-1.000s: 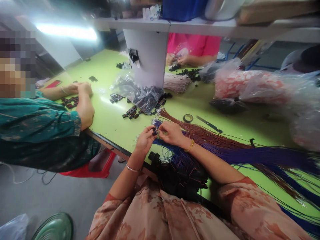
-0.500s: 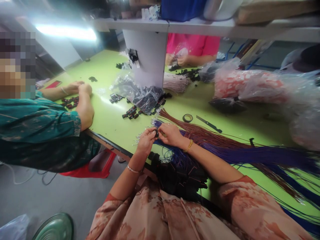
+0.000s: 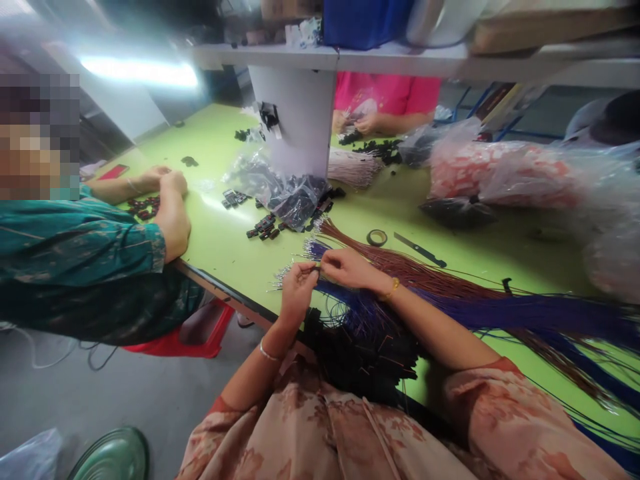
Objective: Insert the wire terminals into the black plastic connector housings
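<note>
My left hand [image 3: 299, 288] pinches a small black plastic connector [image 3: 316, 268] over the table's near edge. Close against it, my right hand [image 3: 347, 268] has thumb and forefinger pressed together; whatever lies between them is too small to make out. Under and beside my hands runs a bundle of blue wires [image 3: 500, 308] with bare metal terminals at its left end. Brown wires [image 3: 357, 247] lie just behind it. A heap of black connector pieces [image 3: 367, 357] with wires sits at the table edge in front of my body.
Behind my hands lie a black tape roll [image 3: 377, 238] and a dark blade [image 3: 420, 250]. A plastic bag of black parts [image 3: 295, 200] stands by the white post [image 3: 295, 120]. Co-workers sit left and across. Bags of orange-white parts [image 3: 495, 175] fill the right; a shelf [image 3: 390, 63] hangs overhead.
The connector has turned and now shows less between my fingers. My right hand has shifted slightly right, its fingers drawn a little back. The view has moved slightly.
</note>
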A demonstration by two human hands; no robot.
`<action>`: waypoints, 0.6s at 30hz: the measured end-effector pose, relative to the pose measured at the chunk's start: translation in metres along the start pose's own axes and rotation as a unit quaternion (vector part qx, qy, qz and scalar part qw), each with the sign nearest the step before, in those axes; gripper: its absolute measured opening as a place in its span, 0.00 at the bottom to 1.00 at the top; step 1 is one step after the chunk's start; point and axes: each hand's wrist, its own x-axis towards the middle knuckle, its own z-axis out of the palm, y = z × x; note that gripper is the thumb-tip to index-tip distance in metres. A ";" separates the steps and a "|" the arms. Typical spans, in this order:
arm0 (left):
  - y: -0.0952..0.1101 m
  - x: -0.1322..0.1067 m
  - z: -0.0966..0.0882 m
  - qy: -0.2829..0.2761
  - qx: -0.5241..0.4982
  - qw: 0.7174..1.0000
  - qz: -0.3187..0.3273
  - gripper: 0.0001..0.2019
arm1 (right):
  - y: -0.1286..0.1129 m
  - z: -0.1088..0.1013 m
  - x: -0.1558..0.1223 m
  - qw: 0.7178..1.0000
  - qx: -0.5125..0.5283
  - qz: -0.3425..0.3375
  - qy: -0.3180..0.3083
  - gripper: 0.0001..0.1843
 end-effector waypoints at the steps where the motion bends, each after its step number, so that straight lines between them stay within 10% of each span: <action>1: 0.005 -0.011 0.006 -0.012 0.057 0.996 0.068 0.09 | 0.002 -0.006 0.002 1.000 0.023 0.013 0.000 0.11; 5: 0.018 -0.057 0.042 -0.248 0.265 0.873 0.325 0.12 | -0.003 -0.011 0.013 0.997 -0.027 0.044 -0.049 0.10; 8: 0.015 -0.076 0.069 -0.432 0.334 0.748 0.379 0.15 | -0.016 0.005 0.022 0.985 -0.118 0.069 -0.103 0.10; 10: 0.012 -0.079 0.079 -0.476 0.344 0.711 0.386 0.17 | -0.024 0.018 0.027 0.974 -0.170 0.105 -0.106 0.10; 14: 0.012 -0.060 0.062 -0.427 0.325 0.736 0.412 0.16 | -0.023 0.034 0.030 0.965 -0.197 0.140 -0.105 0.11; 18: 0.015 0.009 -0.001 -0.121 0.387 0.852 0.332 0.14 | -0.013 0.039 0.028 0.974 -0.151 0.141 -0.093 0.09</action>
